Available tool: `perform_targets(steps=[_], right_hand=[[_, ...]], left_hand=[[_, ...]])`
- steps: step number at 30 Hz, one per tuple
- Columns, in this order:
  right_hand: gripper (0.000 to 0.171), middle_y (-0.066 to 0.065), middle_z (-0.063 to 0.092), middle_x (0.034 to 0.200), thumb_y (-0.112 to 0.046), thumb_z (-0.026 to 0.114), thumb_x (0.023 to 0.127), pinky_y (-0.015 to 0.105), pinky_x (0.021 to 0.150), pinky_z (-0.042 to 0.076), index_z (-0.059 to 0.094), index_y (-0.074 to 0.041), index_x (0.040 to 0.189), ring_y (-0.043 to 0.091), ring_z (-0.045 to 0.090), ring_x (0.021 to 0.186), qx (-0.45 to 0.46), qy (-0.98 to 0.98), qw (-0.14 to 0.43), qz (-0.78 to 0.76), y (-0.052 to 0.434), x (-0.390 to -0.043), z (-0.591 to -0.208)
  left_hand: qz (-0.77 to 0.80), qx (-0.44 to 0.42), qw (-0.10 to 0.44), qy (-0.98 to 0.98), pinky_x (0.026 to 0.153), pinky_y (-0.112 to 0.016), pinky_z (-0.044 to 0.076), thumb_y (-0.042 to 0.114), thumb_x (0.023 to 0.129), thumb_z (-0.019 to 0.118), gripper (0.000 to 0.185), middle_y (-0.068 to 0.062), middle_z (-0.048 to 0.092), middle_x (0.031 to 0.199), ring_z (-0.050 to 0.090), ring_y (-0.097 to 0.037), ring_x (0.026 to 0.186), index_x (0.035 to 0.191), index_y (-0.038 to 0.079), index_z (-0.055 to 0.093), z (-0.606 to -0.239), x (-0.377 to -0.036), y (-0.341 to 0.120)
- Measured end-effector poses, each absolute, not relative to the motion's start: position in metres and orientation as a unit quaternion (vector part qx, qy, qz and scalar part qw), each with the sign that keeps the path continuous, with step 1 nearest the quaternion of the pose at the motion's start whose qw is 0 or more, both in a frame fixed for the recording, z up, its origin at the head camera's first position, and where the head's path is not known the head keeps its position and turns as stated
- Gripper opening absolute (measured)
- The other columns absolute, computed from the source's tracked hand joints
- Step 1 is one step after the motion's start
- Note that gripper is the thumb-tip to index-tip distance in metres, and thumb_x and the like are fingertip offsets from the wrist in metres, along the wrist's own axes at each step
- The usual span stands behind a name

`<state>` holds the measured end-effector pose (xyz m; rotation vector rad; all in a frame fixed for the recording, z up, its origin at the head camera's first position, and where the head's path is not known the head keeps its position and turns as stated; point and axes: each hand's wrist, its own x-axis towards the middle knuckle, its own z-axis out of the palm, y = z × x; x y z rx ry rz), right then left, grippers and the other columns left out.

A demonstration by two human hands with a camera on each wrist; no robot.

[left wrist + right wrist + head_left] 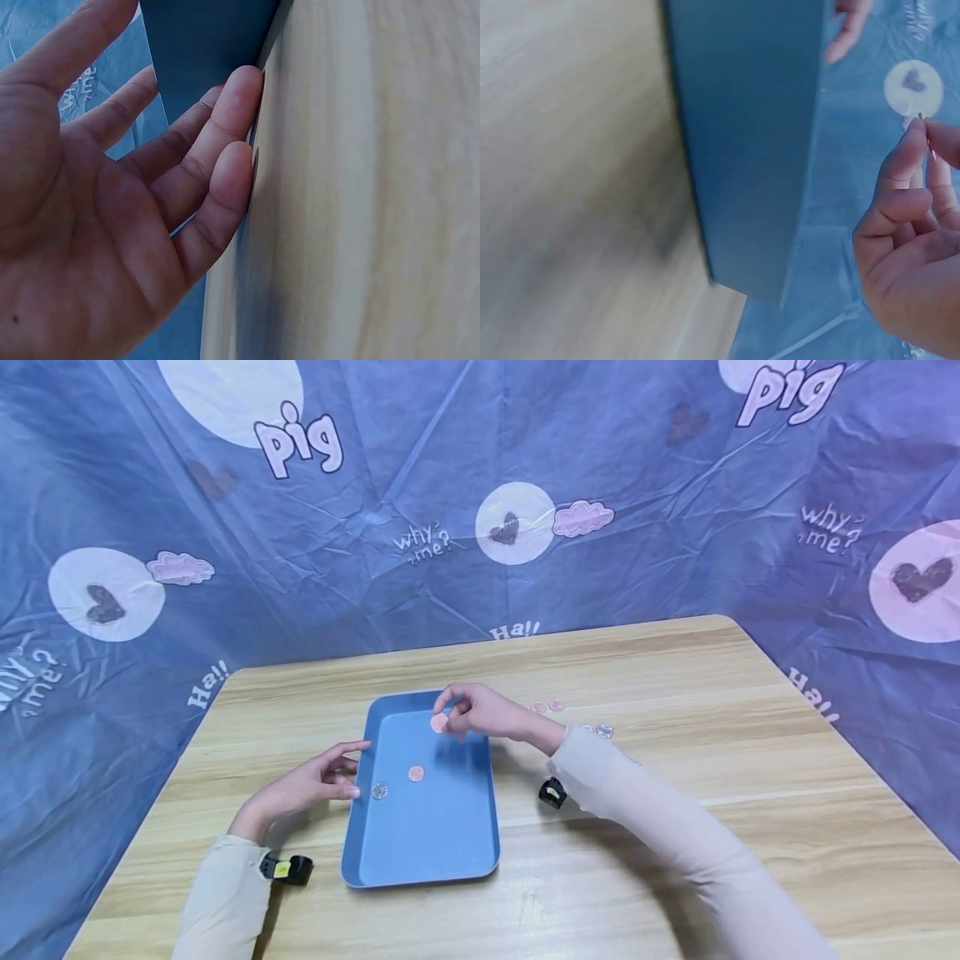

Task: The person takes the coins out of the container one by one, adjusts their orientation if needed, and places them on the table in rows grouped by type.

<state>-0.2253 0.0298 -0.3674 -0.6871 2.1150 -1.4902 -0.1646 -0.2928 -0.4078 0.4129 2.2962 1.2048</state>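
Observation:
A blue rectangular tray [427, 852] lies on the wooden table, holding a silver coin [379, 790] near its left wall and a copper-pink coin [416, 772]. Over the tray's far right part, my right hand [480, 710] pinches another copper-pink coin [438, 722] between thumb and fingertips. The right wrist view shows that coin edge-on as a thin sliver [931, 146], above the level of the tray wall. At the tray's left side, my left hand [318, 781] has its fingers loosely spread, with index finger and thumb at the rim. Its lower fingers [232, 112] rest down by the tabletop.
Right of the tray, two pinkish coins [547, 706] and silver coins [604, 730] lie on the table [712, 710], some partly covered by the right sleeve [637, 802]. A blue printed cloth [375, 543] hangs behind the table. Black cameras [552, 793] sit at both wrists.

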Motion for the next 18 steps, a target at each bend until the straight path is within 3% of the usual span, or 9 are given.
perform_targets(steps=[3, 6, 10, 18], right_hand=[[0.025, -0.001, 0.065, 0.070, 0.000, 0.062, 0.086, 0.042, 0.070, 0.051, 0.059, -0.003, 0.111, 0.017, 0.059, 0.064, -0.227, 0.770, 0.228, -0.551, 0.037, -0.227, -0.362], [0.024, -0.001, 0.065, 0.072, -0.003, 0.062, 0.087, 0.036, 0.063, 0.048, 0.060, -0.006, 0.111, 0.014, 0.059, 0.064, -0.211, 0.777, 0.225, -0.548, 0.046, -0.229, -0.357], [0.025, -0.001, 0.066, 0.072, -0.007, 0.064, 0.086, 0.024, 0.052, 0.034, 0.059, -0.009, 0.110, 0.015, 0.059, 0.065, -0.192, 0.790, 0.219, -0.540, 0.059, -0.232, -0.351], [0.028, 0.001, 0.067, 0.077, -0.005, 0.063, 0.087, 0.021, 0.050, 0.035, 0.056, -0.006, 0.114, 0.014, 0.056, 0.066, -0.181, 0.793, 0.218, -0.539, 0.089, -0.237, -0.345]], left_hand=[[0.444, 0.154, 0.254, 0.845, 0.096, -0.040, 0.044, 0.025, 0.090, 0.068, 0.075, -0.021, 0.051, 0.132, 0.050, -0.034, 0.121, 0.152, 0.016, 0.027, -0.408, -0.165, -0.292], [0.445, 0.155, 0.255, 0.844, 0.096, -0.040, 0.044, 0.025, 0.090, 0.068, 0.075, -0.021, 0.051, 0.132, 0.051, -0.033, 0.120, 0.152, 0.016, 0.027, -0.408, -0.165, -0.292], [0.443, 0.156, 0.254, 0.845, 0.096, -0.040, 0.044, 0.025, 0.090, 0.068, 0.075, -0.021, 0.051, 0.132, 0.051, -0.034, 0.120, 0.152, 0.016, 0.027, -0.408, -0.165, -0.292], [0.441, 0.153, 0.252, 0.847, 0.097, -0.041, 0.044, 0.026, 0.090, 0.068, 0.075, -0.022, 0.050, 0.134, 0.049, -0.036, 0.122, 0.152, 0.016, 0.027, -0.408, -0.164, -0.292]])
